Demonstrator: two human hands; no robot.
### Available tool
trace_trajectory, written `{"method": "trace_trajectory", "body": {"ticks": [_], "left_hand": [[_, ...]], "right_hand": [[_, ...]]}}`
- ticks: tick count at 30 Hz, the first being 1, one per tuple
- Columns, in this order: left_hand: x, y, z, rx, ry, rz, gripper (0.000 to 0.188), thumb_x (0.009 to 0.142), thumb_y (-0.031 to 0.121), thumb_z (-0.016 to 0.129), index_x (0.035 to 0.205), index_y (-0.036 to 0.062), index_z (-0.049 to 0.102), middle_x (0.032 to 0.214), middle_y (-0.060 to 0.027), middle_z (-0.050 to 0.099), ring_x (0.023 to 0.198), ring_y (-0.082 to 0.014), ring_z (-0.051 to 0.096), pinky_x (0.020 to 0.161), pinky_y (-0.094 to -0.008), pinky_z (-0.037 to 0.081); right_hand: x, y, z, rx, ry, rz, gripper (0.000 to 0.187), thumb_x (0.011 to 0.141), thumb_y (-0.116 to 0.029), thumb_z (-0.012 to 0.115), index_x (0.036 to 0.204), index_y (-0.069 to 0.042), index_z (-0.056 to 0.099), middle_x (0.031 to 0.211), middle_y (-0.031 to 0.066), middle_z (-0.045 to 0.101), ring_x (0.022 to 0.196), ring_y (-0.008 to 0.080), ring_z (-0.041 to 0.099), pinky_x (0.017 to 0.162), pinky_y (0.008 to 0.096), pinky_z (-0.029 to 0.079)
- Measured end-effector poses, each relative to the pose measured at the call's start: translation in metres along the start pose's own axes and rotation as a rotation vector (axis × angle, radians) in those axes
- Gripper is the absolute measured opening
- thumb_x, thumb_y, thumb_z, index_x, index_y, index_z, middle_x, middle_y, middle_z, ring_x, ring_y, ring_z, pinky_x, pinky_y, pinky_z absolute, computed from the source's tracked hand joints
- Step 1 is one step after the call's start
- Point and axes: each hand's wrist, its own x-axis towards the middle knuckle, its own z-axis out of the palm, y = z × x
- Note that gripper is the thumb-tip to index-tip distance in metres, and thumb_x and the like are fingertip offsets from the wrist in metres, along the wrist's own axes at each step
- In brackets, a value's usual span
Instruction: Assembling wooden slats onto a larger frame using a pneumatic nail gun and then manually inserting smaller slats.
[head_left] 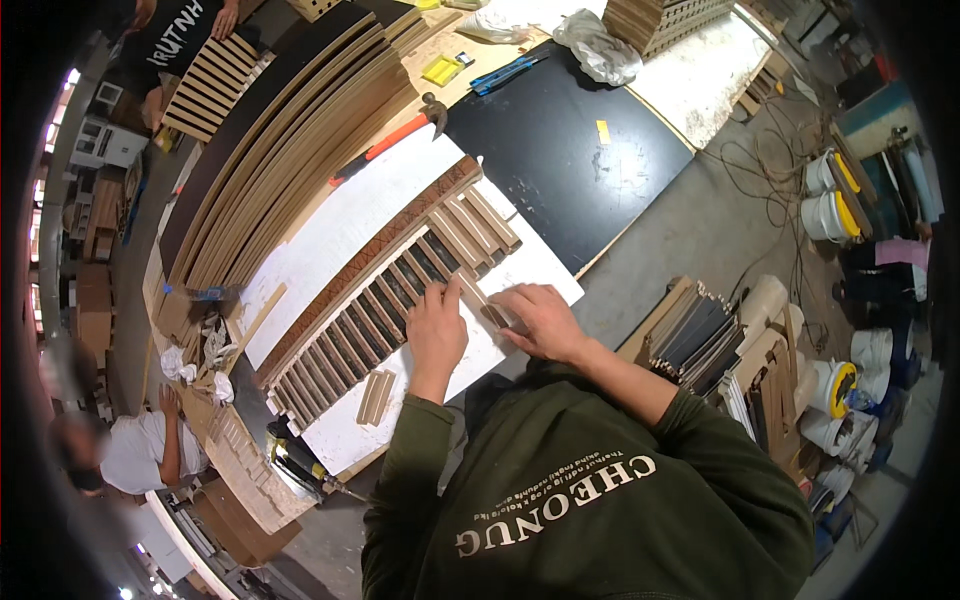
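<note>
- Left hand (436, 325) is laid flat, fingers pressed on a wooden slat (470, 290).
- Right hand (537, 318) is pressed flat beside it, nothing grasped.
- Slat's long axis is run across the slatted panel (385, 300) on the tabletop (330, 235).

Both your forearms come up from the lower edge in dark green sleeves, the right one pushed back to bare the forearm. Your left hand (436, 326) lies palm down, fingers stretched forward and close together, fingertips pressing flat. Your right hand (538, 318) sits just beside it, angled inward toward the left, knuckles raised and fingers curled down; whether they pinch anything is hard to tell from here. The two hands are near each other, not touching.
</note>
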Motion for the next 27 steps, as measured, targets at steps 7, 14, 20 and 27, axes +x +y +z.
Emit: {"method": "trace_trajectory", "body": {"ticks": [7,14,20,27], "left_hand": [[0.028,-0.010,-0.001,-0.044,0.058,0.012,0.027,0.076,0.004,0.058,0.102,0.0078,0.065,0.100,-0.0115,0.056,0.088,-0.0315,0.058,0.078,-0.0439,0.045],[0.025,-0.015,0.000,-0.125,0.050,-0.067,0.035,0.076,0.003,0.058,0.110,0.0074,0.065,0.098,-0.0102,0.057,0.095,-0.0313,0.057,0.081,-0.0431,0.046],[0.031,-0.021,0.001,-0.008,0.061,-0.067,0.050,0.075,0.001,0.057,0.125,0.0048,0.054,0.099,-0.0124,0.055,0.093,-0.0313,0.058,0.080,-0.0431,0.048],[0.018,-0.031,-0.027,-0.150,0.189,-0.320,0.053,0.078,-0.001,0.054,0.130,0.0075,0.054,0.112,-0.0129,0.058,0.088,-0.0348,0.061,0.078,-0.0418,0.051]], "right_hand": [[0.006,-0.002,-0.005,-0.247,0.089,-0.103,0.066,0.065,-0.024,0.080,0.124,-0.019,0.051,0.140,0.0079,0.040,0.131,0.0279,0.036,0.107,0.0496,0.026],[0.001,0.005,0.011,-0.179,0.188,-0.106,0.063,0.068,-0.017,0.078,0.124,-0.020,0.050,0.141,0.0069,0.040,0.132,0.0285,0.035,0.108,0.0499,0.024],[0.049,-0.011,0.018,-0.297,0.260,-0.026,0.069,0.067,-0.016,0.078,0.128,-0.018,0.047,0.145,0.0121,0.032,0.136,0.0322,0.028,0.107,0.0556,0.019],[0.109,-0.015,0.024,-0.397,0.124,0.043,0.084,0.064,-0.012,0.079,0.138,-0.018,0.038,0.151,0.0180,0.021,0.142,0.0406,0.015,0.111,0.0624,0.012]]}}
